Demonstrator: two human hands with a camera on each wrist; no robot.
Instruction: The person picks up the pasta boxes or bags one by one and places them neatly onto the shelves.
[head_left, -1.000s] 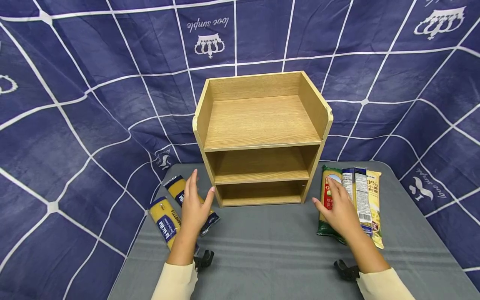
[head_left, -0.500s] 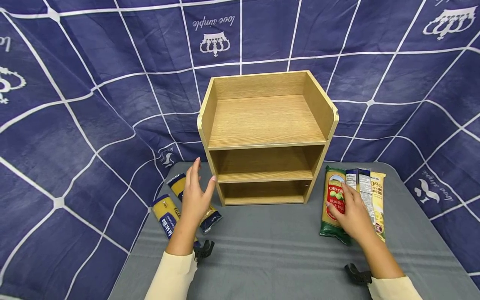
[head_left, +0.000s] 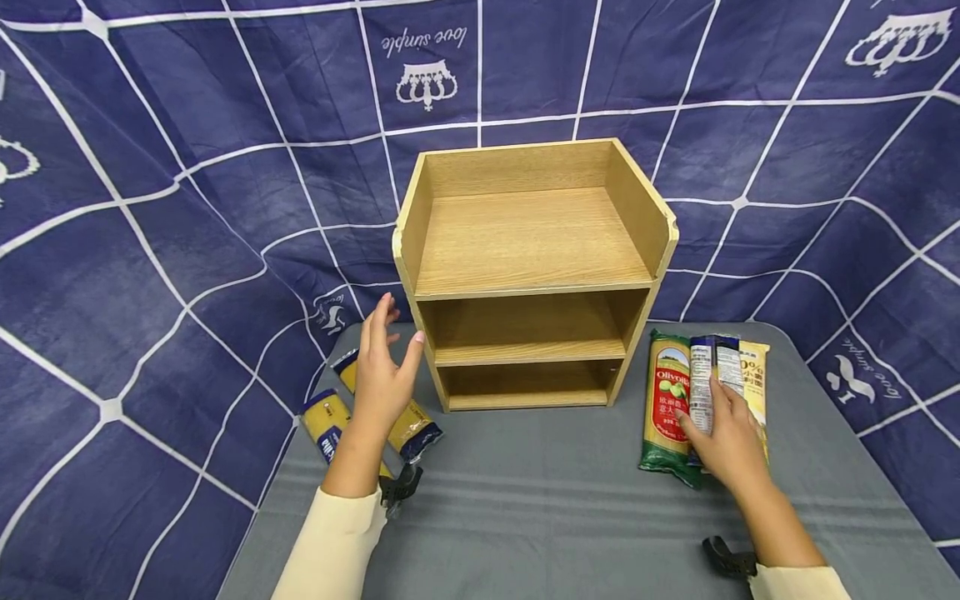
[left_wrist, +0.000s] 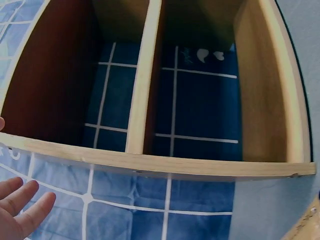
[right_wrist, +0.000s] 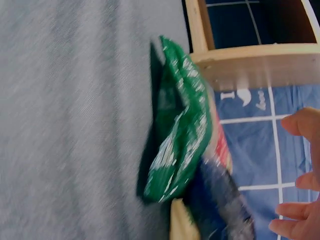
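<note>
On the right of the table lie three packs side by side: a green-ended spaghetti pack with a red label [head_left: 669,400], a blue pack with white print [head_left: 701,392] and a yellow pack [head_left: 753,375]. My right hand [head_left: 731,437] is over the blue and yellow packs, fingers spread; in the right wrist view its fingertips [right_wrist: 295,122] stand apart from the green pack end [right_wrist: 185,135]. Raised at the left, my left hand [head_left: 384,367] holds nothing, with thumb and fingers apart. Beneath it lie two blue-and-yellow spaghetti packs [head_left: 326,417], partly hidden by the arm.
A wooden shelf unit [head_left: 528,287] with a top tray and two lower compartments stands at the back middle. Grey cloth [head_left: 540,500] covers the table. Blue curtains with white lines [head_left: 510,75] hang behind and at both sides.
My right hand has shifted rightward from over the green pack to the blue one, uncovering the red label. My left hand has risen slightly, still holding nothing. The packs lie as before.
</note>
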